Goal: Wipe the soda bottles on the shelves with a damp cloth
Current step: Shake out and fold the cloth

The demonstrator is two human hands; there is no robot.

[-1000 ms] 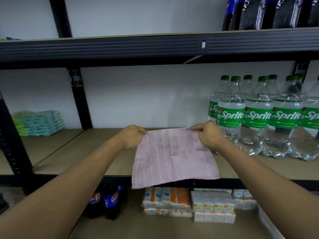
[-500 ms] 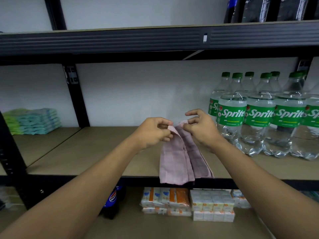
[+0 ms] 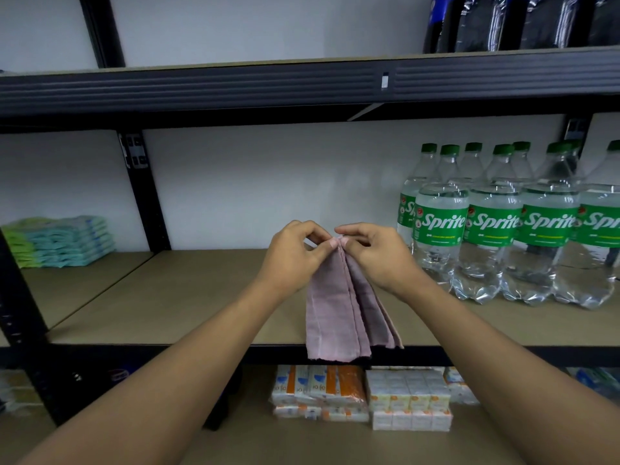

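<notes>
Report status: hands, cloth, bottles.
Left hand and right hand pinch pink cloth at top edge; it hangs folded. Sprite bottles stand to its right, not touched. Nothing between.

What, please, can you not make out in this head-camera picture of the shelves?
- Head view: dark bottles on the top shelf; upper parts cut off by the upper edge.
- Head view: rear Sprite bottles; mostly hidden behind the front row.
- Head view: rightmost Sprite bottle; cut by the right edge.
- Head view: pink cloth; top corners covered by the left hand and right hand; dampness not visible.

Head-worn view facing shelves (image 3: 214,297), close.
</notes>
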